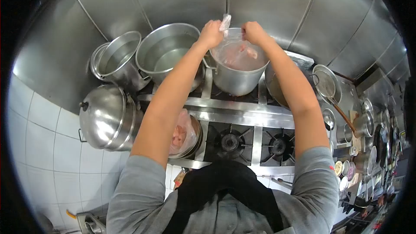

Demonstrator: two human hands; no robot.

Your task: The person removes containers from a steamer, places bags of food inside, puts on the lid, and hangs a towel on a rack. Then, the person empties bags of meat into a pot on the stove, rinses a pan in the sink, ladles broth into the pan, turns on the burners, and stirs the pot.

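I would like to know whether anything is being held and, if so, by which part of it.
A clear bag is held by its upper edge, the left hand on one side and the right hand on the other.

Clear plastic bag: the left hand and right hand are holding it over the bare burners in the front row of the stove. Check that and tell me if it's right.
Not quite: the head view shows the clear plastic bag over the open metal pot in the back row, beside the wide pot. The left hand and right hand are holding it, as you say.
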